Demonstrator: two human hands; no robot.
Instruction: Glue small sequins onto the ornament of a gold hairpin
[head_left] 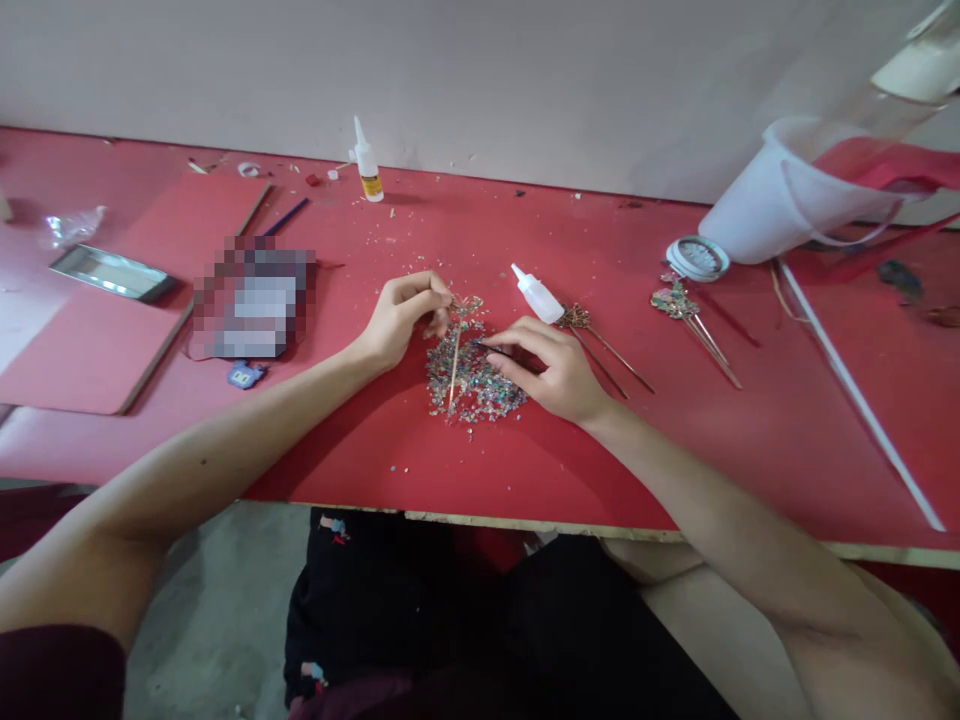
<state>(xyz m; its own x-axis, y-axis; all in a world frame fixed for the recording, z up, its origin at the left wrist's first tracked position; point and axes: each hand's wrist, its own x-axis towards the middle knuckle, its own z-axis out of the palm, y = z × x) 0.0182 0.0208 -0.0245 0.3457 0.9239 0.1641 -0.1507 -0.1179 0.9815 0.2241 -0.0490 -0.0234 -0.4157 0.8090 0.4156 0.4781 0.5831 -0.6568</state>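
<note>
My left hand [405, 312] is closed in a pinch on the decorated top of a thin gold hairpin [454, 365], whose stick runs down over a pile of small colourful glittery pieces [472, 385] on the red table [675, 430]. My right hand [551, 370] rests at the right of the pile, fingers pinched around a thin dark tool whose tip points left into the pieces. A small white glue bottle [537, 295] lies just beyond my right hand.
Two finished hairpins [697, 325] and another [600, 340] lie to the right. A white bucket [780, 195] and round tin [697, 258] stand at the back right, an upright glue bottle [367, 170] at the back, a red board [112, 300] and metal tray [112, 272] on the left.
</note>
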